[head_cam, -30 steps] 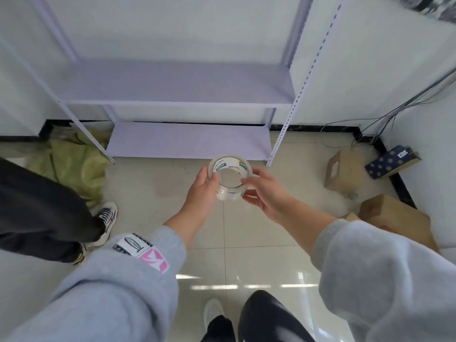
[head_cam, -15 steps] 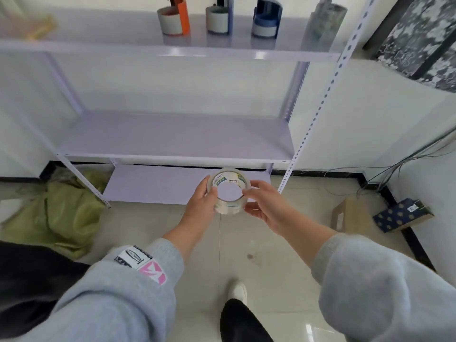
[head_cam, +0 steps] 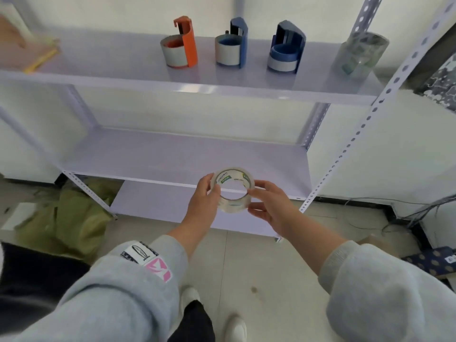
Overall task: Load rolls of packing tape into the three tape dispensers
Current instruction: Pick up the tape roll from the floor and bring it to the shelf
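Two hands held one roll of clear packing tape (head_cam: 233, 191) between them, low and near, in front of the middle shelf (head_cam: 172, 156). The left hand (head_cam: 202, 206) curled its fingers (head_cam: 206, 185) round the roll's left rim, and the fingers of the right hand (head_cam: 271, 206) pinched its right rim, so the open core faced upward. That hold probably kept the hole ready to be slid onto a dispenser hub. Green and white printing ran round the inner core; it looked like a brand mark, but the letters were too small to read surely. On the left sleeve (head_cam: 123, 292) sat a white patch with a drawing and a pink patch.

Farther off, on the top shelf (head_cam: 98, 67), stood three dispensers in a row: the orange dispenser (head_cam: 181, 44) at left, the blue dispenser (head_cam: 232, 44) in the middle, the dark blue dispenser (head_cam: 287, 46) at right. A wrapped stack of tape rolls (head_cam: 360, 54) stood at the far right. Whether each dispenser was loaded could not be told.
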`<state>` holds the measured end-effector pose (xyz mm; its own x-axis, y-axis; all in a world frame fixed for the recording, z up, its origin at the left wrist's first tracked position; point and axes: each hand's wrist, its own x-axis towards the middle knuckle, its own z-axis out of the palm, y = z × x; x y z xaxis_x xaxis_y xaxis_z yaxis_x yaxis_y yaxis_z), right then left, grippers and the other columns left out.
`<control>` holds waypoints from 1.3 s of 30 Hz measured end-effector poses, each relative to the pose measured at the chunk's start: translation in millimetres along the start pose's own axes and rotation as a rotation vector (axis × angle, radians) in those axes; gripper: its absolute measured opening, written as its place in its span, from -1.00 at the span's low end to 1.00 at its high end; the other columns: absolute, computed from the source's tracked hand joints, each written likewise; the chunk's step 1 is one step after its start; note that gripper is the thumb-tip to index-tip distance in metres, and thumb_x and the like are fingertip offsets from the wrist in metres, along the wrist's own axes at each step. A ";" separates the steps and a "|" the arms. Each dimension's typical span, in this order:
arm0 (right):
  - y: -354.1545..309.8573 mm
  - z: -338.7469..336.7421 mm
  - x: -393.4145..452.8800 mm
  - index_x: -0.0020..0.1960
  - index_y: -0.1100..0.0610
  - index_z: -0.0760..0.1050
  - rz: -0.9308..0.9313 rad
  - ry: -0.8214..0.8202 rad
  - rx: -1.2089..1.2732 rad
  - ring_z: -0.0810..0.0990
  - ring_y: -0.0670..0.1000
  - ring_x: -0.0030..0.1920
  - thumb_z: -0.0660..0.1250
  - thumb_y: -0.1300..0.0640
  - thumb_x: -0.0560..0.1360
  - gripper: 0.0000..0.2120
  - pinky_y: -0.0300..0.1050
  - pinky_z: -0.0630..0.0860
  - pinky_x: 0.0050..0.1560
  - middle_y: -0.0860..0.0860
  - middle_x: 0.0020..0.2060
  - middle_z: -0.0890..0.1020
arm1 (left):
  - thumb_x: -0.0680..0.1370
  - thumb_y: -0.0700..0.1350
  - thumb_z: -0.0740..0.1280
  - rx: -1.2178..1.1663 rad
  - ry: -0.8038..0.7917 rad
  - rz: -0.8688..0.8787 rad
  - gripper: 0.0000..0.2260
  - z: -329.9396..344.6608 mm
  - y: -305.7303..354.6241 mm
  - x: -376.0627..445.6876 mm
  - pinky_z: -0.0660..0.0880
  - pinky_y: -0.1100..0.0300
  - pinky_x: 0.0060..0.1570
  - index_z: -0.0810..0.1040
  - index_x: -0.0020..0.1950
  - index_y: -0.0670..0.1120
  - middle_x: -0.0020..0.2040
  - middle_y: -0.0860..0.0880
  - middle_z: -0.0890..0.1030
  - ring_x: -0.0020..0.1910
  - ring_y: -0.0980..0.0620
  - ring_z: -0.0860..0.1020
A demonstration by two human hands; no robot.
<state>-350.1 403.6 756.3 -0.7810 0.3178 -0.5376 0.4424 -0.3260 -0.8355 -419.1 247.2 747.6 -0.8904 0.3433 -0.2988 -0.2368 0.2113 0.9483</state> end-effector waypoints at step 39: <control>-242.5 257.8 194.4 0.48 -0.14 0.18 -0.575 -0.111 -0.434 0.30 -0.15 0.43 0.37 -0.08 0.38 -0.28 -0.01 0.31 0.43 -0.20 0.41 0.38 | 0.64 -0.06 0.06 0.190 0.660 0.378 -0.72 -191.5 208.0 276.6 0.42 0.23 -0.09 0.50 0.18 -0.09 -0.07 0.04 0.57 -0.11 0.05 0.53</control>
<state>-722.8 314.9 883.7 -0.9725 0.2330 -0.0041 0.0653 0.2557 -0.9645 -789.0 210.8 882.7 -0.9584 -0.1791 0.2223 0.1459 0.3623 0.9206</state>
